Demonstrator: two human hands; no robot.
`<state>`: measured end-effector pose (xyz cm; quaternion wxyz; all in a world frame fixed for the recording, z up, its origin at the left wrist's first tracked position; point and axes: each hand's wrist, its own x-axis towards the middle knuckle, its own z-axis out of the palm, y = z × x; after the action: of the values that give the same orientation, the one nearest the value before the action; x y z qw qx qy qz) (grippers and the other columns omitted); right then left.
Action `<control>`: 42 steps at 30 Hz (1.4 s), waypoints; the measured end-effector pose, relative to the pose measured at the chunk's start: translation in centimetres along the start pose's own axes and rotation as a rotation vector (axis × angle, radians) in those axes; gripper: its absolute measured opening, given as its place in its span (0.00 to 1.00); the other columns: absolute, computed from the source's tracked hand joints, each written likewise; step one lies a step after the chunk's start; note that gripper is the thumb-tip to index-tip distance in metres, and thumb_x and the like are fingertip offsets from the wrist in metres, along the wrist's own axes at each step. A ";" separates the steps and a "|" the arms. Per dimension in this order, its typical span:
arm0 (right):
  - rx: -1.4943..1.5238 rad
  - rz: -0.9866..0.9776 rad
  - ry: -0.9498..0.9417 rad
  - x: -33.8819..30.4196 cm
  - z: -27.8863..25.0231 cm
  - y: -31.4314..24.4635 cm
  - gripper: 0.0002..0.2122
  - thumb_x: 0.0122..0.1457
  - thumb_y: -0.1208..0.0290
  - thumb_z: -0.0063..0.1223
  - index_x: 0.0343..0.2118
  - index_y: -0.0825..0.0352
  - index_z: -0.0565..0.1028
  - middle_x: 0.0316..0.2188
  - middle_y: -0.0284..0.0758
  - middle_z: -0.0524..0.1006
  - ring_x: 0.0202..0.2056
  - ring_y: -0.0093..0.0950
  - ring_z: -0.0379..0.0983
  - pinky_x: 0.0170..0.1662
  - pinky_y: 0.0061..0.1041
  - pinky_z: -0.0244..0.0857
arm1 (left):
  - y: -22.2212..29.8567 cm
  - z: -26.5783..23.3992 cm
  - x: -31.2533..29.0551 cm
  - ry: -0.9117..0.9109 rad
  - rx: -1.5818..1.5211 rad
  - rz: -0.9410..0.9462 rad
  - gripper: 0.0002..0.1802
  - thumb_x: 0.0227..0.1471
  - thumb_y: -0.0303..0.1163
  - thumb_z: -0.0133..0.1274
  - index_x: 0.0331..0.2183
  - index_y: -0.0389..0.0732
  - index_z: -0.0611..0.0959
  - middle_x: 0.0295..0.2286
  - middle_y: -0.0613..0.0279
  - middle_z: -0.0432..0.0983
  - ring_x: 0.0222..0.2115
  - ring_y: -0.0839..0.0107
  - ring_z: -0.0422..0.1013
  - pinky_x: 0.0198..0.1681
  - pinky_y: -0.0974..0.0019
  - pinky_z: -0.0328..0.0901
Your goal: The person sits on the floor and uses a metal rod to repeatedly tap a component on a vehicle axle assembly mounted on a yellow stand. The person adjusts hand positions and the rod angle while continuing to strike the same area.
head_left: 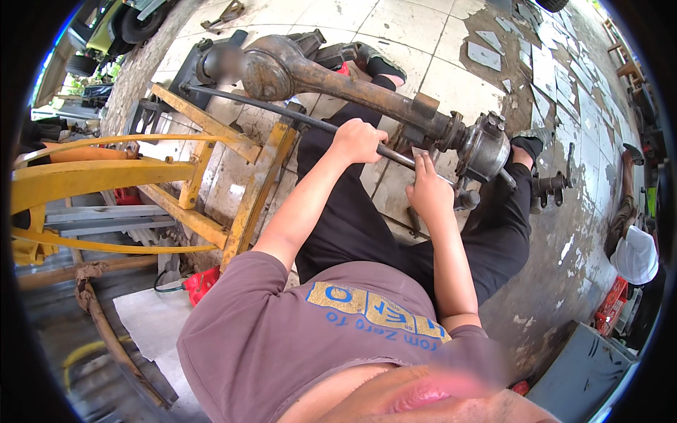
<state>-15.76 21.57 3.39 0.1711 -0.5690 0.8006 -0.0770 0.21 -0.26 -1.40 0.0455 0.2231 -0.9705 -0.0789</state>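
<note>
"Two hands are working; what are they gripping?"

"My left hand point(358, 141) is clenching the rod point(396, 157). My right hand point(431, 192) is laying fingers on it beside a small flat piece point(420, 151); whether they are grasping is not showing."

"Where is the rod lying?"

"It is slanting over my left leg point(345, 211), nearside of the axle point(352, 89). I am probably dressing its surface; the next stroke is likely calling for a steady left grip."

White-tiled floor point(395, 25) with bare grey concrete point(557, 236) toward its right edge, loose broken tile pieces point(485, 56) scattered near its far right corner, rusty metal bracket point(226, 14) by its far left edge, grey box point(578, 370) at its near right corner
</note>
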 end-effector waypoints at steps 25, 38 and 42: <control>0.029 0.053 -0.053 0.3 -0.2 0.1 0.38 0.58 0.60 0.60 0.74 0.64 0.69 0.75 0.42 0.70 0.52 0.49 0.86 0.56 0.46 0.81 | -0.2 -0.3 -0.1 -0.053 0.001 -0.014 0.14 0.43 0.46 0.71 0.35 0.55 0.94 0.25 0.57 0.87 0.32 0.55 0.84 0.45 0.53 0.75; -0.056 -0.013 0.010 -0.6 0.8 0.5 0.39 0.59 0.61 0.61 0.75 0.66 0.67 0.75 0.42 0.69 0.46 0.46 0.88 0.49 0.44 0.83 | 0.2 -0.6 -0.1 -0.046 -0.020 -0.015 0.15 0.43 0.44 0.71 0.36 0.54 0.94 0.27 0.57 0.87 0.32 0.55 0.84 0.47 0.53 0.75; -0.049 -0.001 -0.009 -0.9 0.4 -0.3 0.40 0.59 0.61 0.61 0.75 0.66 0.66 0.76 0.42 0.69 0.46 0.45 0.88 0.47 0.43 0.84 | 0.2 -0.7 -0.2 -0.053 -0.008 -0.023 0.15 0.42 0.43 0.71 0.36 0.55 0.94 0.26 0.58 0.87 0.33 0.55 0.84 0.47 0.53 0.75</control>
<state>-15.09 22.29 3.32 0.1607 -0.5737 0.8013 -0.0550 0.33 -0.08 -0.71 0.0196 0.2320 -0.9684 -0.0894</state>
